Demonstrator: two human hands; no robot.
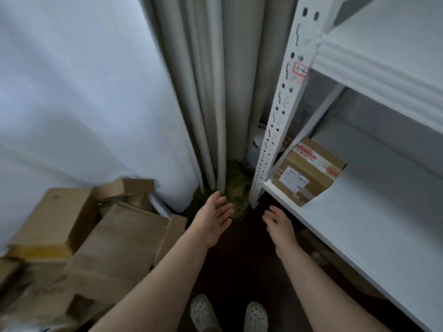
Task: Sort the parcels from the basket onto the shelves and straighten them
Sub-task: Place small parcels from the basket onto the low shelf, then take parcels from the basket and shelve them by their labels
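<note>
I see one brown cardboard box (309, 172), squarish, taped, with a white printed label and red-and-white strips. It sits on the shelf (359, 224) at its left front corner, just behind the post (280, 111), turned askew to the shelf's front edge. The shelf is a smooth white board, and the rest of it to the right of the box is bare. The upper shelf (383, 63) has a ribbed white front lip. The post is white perforated steel and carries a small red-bordered tag (300, 69).

At lower left lies a pile (107, 233) of plain cardboard boxes, tilted and overlapping. It is blurred, and I cannot tell what holds them.

My left hand (213, 221) hangs over the floor (242, 259), palm turned inward, its fingers (224, 209) straight and slightly spread, holding nothing. My right hand (279, 225) is back-up near the shelf's front edge, its fingers (269, 215) loosely curled downward, also holding nothing. The hands are apart, and neither touches the box.

A pale pleated curtain (203, 92) falls to the floor behind the hands, with a crumpled green cloth (236, 188) at its foot beside the post. The dark floor runs as a narrow strip between pile and shelf. White perforated clogs (203, 312) stand on it at the bottom.
</note>
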